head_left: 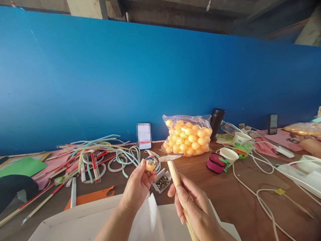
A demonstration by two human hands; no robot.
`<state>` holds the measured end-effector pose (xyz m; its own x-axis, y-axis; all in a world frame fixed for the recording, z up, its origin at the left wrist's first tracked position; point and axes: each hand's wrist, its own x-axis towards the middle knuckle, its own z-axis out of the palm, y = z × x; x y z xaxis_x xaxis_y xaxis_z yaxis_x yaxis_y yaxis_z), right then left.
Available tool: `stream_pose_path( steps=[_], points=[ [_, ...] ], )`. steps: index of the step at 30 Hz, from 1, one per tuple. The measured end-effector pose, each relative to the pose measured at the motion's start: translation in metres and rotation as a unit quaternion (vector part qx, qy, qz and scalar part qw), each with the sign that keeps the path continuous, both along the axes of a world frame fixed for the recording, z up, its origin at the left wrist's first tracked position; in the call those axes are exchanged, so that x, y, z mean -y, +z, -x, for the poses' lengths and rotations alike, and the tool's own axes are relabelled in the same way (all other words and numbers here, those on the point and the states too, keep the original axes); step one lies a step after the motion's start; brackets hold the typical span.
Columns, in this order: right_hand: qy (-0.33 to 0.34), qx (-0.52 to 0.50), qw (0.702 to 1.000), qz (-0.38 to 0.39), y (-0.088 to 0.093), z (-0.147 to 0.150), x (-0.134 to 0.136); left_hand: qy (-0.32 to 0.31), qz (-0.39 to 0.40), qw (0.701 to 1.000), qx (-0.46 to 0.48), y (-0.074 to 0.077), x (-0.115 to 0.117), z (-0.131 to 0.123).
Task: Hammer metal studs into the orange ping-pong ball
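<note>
Between the thumb and fingers of my left hand is a small orange ball whose upper side shows silvery metal bits and a blue rim; whether they lie in it or on it I cannot tell. My right hand is wrapped round the wooden handle of a hammer. The hammer's metal head is close to the right of the ball, seemingly apart from it. Just behind my hands sits a small open box of shiny metal pieces. A clear bag of orange balls lies farther back.
Tubes and sticks are heaped on the left, near an orange sheet. A phone leans on the blue partition. White cables, a pink pouch, paper cups and a black bottle stand right. Another person's hand shows far right.
</note>
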<state>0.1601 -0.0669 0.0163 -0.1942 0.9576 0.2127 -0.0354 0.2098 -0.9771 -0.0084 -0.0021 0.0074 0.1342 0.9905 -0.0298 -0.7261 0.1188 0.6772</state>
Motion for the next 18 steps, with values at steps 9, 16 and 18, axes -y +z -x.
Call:
stream_pose_path(
  steps=[9, 16, 18],
  points=[
    [0.030, 0.030, 0.999, 0.011, -0.0002, 0.0017, 0.0018, -0.004, -0.019, 1.000, -0.014, -0.0015, -0.0001, -0.0002],
    [-0.004, 0.040, 0.999, 0.013, -0.0016, 0.0046, 0.0030, -0.005, -0.026, 0.999, -0.025, -0.0022, 0.0001, -0.0019],
    [0.000, 0.025, 1.000, 0.009, -0.0014, 0.0029, 0.0027, -0.003, -0.010, 1.000, -0.012, -0.0001, 0.0007, -0.0018]
  ],
)
